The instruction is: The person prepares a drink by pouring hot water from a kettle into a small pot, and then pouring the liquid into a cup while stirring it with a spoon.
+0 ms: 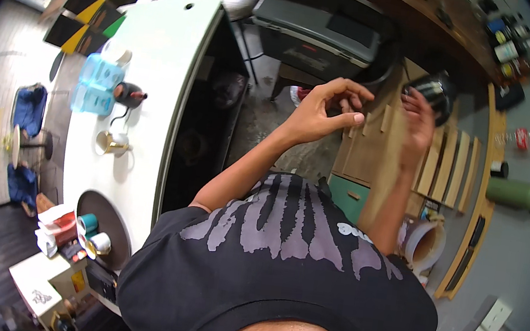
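My left hand [330, 110] hangs in mid-air in front of the wooden counter. Its fingers are loosely curled with a gap to the thumb, and nothing shows between them. My right hand [419, 128] is raised over the counter, its outline smeared. Right by its fingertips is a glossy black rounded vessel [442, 95]; whether the fingers touch or grip it I cannot tell. Under and beside the right hand lies a wooden slatted rack [461, 164] on the wooden counter [359, 152].
To the left runs a white counter [155, 59] bearing a blue clear container [95, 85], a dark gooseneck kettle [129, 94], a gold-and-white mug [111, 142] and a round dark tray [117, 213] with cups. Ahead stands a grey cooler box [315, 29]. A green bottle [513, 194] is at the right wall.
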Available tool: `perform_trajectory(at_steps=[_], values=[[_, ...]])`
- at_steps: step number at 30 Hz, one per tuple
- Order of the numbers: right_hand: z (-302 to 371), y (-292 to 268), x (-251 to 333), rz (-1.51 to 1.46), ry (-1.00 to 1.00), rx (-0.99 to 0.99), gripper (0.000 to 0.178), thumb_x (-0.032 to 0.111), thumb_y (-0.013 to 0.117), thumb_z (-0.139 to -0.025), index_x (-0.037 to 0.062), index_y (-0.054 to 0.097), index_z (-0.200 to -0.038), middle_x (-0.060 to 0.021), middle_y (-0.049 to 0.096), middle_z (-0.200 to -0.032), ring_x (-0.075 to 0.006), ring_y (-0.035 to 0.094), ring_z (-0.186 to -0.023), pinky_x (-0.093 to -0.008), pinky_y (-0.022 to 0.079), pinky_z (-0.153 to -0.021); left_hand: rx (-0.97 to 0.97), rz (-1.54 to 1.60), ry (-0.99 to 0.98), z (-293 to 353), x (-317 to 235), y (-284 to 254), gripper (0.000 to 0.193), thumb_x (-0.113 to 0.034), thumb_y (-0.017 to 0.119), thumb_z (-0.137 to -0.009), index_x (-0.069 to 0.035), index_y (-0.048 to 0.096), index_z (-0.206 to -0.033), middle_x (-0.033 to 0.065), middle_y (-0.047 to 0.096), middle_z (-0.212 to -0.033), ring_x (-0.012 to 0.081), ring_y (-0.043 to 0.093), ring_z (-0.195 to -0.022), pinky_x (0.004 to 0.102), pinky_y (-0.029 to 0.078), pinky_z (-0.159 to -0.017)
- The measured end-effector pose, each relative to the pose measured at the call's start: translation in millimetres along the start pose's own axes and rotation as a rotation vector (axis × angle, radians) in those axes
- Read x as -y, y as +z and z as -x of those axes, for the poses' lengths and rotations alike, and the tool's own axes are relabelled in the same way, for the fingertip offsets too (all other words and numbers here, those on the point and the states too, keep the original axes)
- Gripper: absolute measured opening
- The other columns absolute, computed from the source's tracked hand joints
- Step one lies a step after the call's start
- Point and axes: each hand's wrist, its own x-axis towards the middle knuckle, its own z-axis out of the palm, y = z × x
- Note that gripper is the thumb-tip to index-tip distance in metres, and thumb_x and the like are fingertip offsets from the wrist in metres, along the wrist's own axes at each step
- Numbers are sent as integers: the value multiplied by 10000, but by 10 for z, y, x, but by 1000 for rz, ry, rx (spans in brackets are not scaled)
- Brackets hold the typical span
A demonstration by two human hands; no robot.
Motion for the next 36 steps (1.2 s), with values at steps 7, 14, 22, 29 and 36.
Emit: perform_trajectory(at_steps=[7,14,22,29,36], values=[[390,2463,-543,-908,433,751,441,470,499,-1116,63,625,-1227,-120,657,-1216,-181,596,-1179,-354,439,-1086,-210,564,247,416,-241,-845,884,-541,638,-909,95,428,-1486,123,579,-1130,151,629,-842,538,573,-1041],[259,3315,-190,-762,555,1184,470,443,612,-1062,2,622,-1223,-52,653,-1073,-126,623,-1051,-270,494,-906,-602,633,254,826,-217,-1427,533,-376,412,-1124,68,487,-1409,153,639,-1047,230,700,-901,432,612,-953],[-378,3981,-7,-685,408,1498,432,371,638,-1047,-13,604,-1243,-76,677,-1051,-154,658,-1003,-289,526,-878,-854,656,431,683,-39,-1944,486,-360,403,-1130,33,526,-1389,166,662,-1050,316,729,-920,357,594,-875],[-518,4304,-253,-753,664,1845,539,388,671,-1024,-16,560,-1364,-98,686,-1118,-175,633,-1079,-307,498,-946,-1202,498,386,564,158,-2026,507,-395,549,-1044,-12,548,-1376,141,673,-1037,305,712,-910,394,555,-899],[-297,4583,-347,-718,508,2030,671,490,822,-905,14,600,-1322,-75,644,-1206,-163,582,-1170,-312,467,-997,-1018,776,878,943,141,-2040,820,-567,631,-897,-4,493,-1476,193,640,-1172,278,616,-997,373,493,-856]])
